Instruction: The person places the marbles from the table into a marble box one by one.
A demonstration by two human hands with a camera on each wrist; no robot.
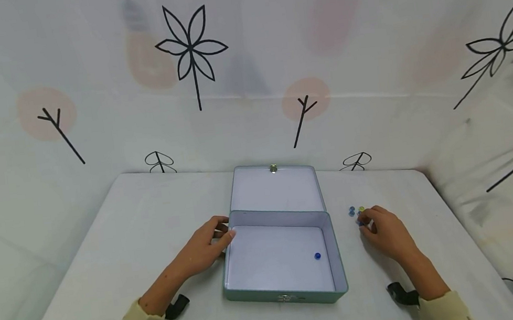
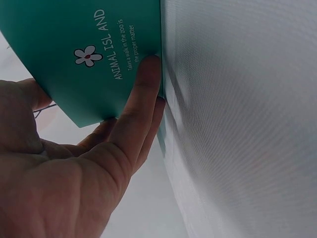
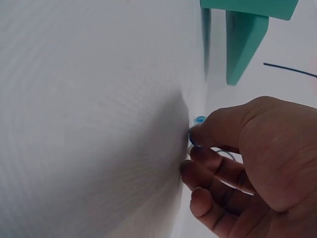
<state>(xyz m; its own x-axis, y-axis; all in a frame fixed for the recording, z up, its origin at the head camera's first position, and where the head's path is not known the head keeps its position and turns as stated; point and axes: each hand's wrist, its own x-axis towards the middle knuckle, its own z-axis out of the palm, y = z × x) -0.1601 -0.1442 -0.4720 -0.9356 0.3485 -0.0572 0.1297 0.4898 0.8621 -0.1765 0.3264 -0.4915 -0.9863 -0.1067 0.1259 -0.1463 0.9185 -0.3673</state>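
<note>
An opened green tin box (image 1: 291, 296) with a pale inside lies on the table in the head view, its lid (image 1: 274, 189) folded back. My left hand (image 1: 209, 244) grips the box's left wall, thumb over the rim and fingers along the printed outer side (image 2: 74, 64). One dark blue bead (image 1: 317, 256) lies inside the box, toward the right. Right of the box, my right hand (image 1: 385, 232) pinches a dark blue bead (image 3: 192, 138) between thumb and forefinger, close over the tabletop. Beside those fingertips are light blue beads (image 1: 351, 211) and a yellow bead (image 1: 362, 208).
A white cloth (image 1: 148, 209) covers the table. Behind and beside it hangs a pale curtain (image 1: 247, 76) printed with leaves and twigs. Each wrist carries a black camera mount, the left one (image 1: 176, 307) and the right one (image 1: 402, 294).
</note>
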